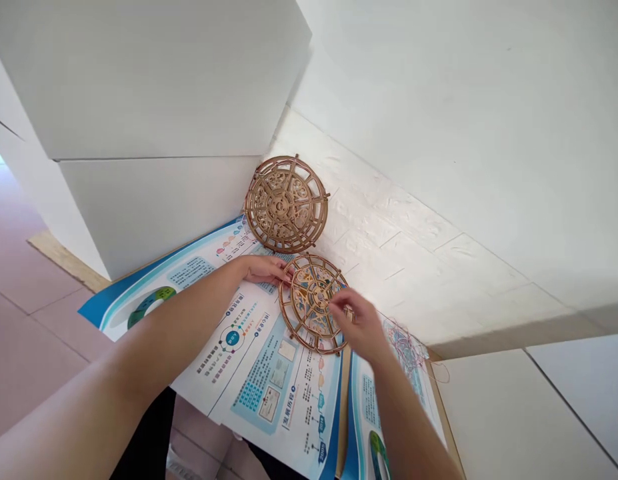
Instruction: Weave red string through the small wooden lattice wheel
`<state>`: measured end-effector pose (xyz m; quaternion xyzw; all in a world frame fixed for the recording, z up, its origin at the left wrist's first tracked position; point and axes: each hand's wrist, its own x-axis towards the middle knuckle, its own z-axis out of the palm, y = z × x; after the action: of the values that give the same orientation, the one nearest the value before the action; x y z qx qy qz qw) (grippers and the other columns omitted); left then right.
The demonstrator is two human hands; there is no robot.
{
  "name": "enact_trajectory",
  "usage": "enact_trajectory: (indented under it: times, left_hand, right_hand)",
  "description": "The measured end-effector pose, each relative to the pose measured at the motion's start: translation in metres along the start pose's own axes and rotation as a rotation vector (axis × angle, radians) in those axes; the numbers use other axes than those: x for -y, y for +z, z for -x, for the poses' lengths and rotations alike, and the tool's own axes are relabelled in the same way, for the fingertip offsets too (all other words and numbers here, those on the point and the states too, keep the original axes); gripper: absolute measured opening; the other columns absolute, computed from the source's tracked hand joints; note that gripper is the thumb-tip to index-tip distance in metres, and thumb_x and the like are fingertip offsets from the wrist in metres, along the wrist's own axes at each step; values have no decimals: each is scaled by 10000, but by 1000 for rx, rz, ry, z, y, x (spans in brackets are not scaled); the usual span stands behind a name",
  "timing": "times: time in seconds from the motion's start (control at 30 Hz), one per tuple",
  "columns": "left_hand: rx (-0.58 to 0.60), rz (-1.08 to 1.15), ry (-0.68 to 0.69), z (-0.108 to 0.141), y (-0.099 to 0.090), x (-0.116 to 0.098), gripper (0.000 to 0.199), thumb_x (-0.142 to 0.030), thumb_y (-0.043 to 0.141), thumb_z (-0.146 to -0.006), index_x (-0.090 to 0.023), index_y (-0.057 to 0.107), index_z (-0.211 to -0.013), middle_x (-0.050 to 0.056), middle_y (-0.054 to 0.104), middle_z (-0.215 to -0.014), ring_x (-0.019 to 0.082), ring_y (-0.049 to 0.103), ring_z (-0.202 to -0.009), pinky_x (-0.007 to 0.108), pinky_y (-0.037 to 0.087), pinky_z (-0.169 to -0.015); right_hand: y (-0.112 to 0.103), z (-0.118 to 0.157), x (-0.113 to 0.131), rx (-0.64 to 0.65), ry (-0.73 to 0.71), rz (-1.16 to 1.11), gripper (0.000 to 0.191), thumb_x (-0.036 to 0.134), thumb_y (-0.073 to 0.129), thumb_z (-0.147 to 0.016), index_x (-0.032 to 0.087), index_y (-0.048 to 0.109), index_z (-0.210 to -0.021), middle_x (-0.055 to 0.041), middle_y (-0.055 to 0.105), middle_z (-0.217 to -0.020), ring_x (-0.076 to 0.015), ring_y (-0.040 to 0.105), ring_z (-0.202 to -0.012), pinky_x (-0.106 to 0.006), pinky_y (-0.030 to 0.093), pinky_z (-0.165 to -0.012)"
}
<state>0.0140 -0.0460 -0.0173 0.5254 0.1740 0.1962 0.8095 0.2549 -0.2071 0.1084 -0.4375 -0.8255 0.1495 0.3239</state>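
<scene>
Head view looked down on a thin wooden wheel (313,303), laser-cut with open fretwork, lying flat on a printed poster (249,373) near the middle of the frame. My left hand (263,269) rested at its upper left rim, fingers lightly curled against the edge, not clenched. My right hand (359,320) came in from the lower right with the fingertips pinching the rim or a spoke on that side; the exact contact was covered by my own fingers, so I could not tell whether that grip was closed on the wood or only touching.

I judged the wheel light and stiff but fragile: the spokes and lace-like cutouts looked ready to snap under a squeeze, so the outer ring or the hub seemed the safer places to hold, with both hands sharing the load.

A second wheel (287,203) leaned against a white box (153,200) just above. A tangle of thin thread (406,347) at the right was blurred, and the table under the posters was mostly hidden.
</scene>
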Motion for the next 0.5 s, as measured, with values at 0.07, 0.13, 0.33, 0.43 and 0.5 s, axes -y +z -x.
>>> enact_trajectory:
  times: [0.07,0.13,0.33,0.43,0.5]
  left_hand:
    - [-10,6,8,1,1,-1,394,-280,910,-730,-158,715,-1050,89,719,-1137,197,671,-1067,334,485,-1058]
    - [-19,20,7,2,2,-1,413,-273,924,-709,-162,711,-1045,80,719,-1114,197,680,-1039,351,492,-1055]
    - [-7,8,21,1,2,0,395,-275,907,-723,-156,705,-1041,71,718,-1114,187,670,-1039,342,486,-1053]
    - [-10,26,1,0,2,-1,408,-273,913,-720,-157,708,-1053,70,723,-1132,190,665,-1077,349,470,-1089]
    - [-10,23,-8,0,3,-1,408,-276,916,-720,-162,710,-1053,74,727,-1141,201,662,-1098,366,463,-1109]
  right_hand:
    - [31,16,-18,-24,-66,65,23,211,577,-945,209,598,-938,-40,641,-860,-176,606,-784,-319,511,-711]
    - [52,30,-30,-84,-87,95,60,194,560,-946,214,569,-1002,-49,633,-914,-184,609,-831,-332,520,-748]
    - [63,48,-40,-22,-112,73,285,247,627,-866,227,537,-1136,-57,629,-981,-214,627,-874,-370,541,-782]
    - [63,48,-38,29,-119,12,305,285,621,-855,223,539,-1143,-69,632,-1008,-230,633,-908,-386,543,-794]
    - [63,49,-37,35,-129,0,310,298,627,-854,224,545,-1143,-75,637,-1016,-244,637,-931,-407,540,-815]
